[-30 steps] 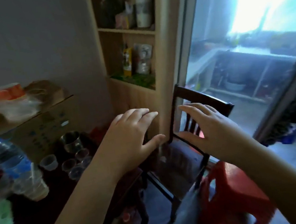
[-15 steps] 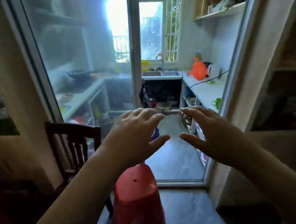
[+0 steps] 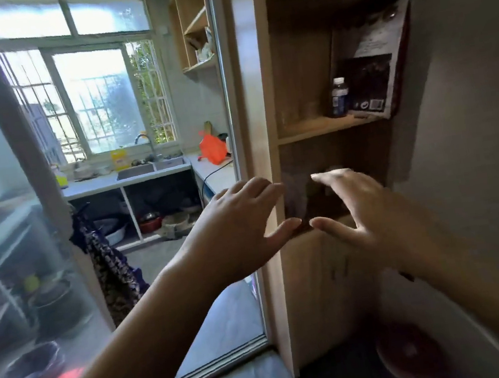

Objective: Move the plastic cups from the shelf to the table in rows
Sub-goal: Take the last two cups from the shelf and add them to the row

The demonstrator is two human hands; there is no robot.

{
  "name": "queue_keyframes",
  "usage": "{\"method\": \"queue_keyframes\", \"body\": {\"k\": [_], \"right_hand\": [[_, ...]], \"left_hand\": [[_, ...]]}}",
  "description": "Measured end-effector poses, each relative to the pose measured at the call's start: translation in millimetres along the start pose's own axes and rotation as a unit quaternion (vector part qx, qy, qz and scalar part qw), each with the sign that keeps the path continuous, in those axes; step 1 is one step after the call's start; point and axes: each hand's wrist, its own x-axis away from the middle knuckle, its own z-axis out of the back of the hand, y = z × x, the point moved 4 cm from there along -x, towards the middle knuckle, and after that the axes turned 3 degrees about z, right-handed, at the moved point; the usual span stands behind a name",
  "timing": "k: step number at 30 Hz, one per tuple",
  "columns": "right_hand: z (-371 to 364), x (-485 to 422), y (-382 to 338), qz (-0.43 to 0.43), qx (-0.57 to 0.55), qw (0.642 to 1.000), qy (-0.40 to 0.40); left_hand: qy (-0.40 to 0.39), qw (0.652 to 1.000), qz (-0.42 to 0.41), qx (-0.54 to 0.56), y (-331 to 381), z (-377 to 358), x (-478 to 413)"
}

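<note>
Both empty and spread wide, the left hand (image 3: 235, 232) and right hand (image 3: 362, 209) reach toward the dim shelf (image 3: 322, 127), where cups, indistinct here, await grasping.

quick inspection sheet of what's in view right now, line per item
surface: wooden shelf unit ahead; the table is not in view
job's things: no plastic cups made out; the lower compartment is dark and blurred
clutter: bottle with a blue label and a leaning printed card on the middle shelf
grippers: left hand and right hand open, empty, raised before the lower compartment
cables: dark cord on the kitchen counter
surroundings: kitchen beyond a glass door, sink, orange bag
</note>
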Motion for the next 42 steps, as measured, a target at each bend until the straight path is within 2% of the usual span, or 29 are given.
{"method": "queue_keyframes", "body": {"k": [9,17,21,28,30,35,38,42], "right_hand": [[-11,-24,144,-0.07,0.048,0.996,0.009],[-29,-103,263,-0.101,0.053,0.993,0.012],[-48,-118,317,-0.134,0.017,0.991,-0.02],[-73,-184,409,-0.085,-0.018,0.996,-0.026],[-81,-208,433,-0.056,-0.022,0.998,-0.028],[-98,-275,487,-0.01,-0.073,0.997,-0.024],[-113,-318,518,-0.012,-0.096,0.995,-0.031],[-137,-374,549,-0.004,-0.075,0.997,-0.027]], "left_hand": [[0.011,0.996,-0.059,0.069,2,-97,-144],[0.042,0.994,-0.051,0.091,-35,-171,-288],[0.03,0.995,-0.043,0.088,-40,-208,-335],[0.023,0.996,-0.017,0.08,-55,-242,-399],[0.034,0.997,0.011,0.062,-65,-250,-421],[0.03,0.989,0.142,0.029,-94,-275,-478],[0.029,0.978,0.205,-0.001,-109,-287,-509],[0.029,0.964,0.265,-0.015,-129,-304,-542]]}}
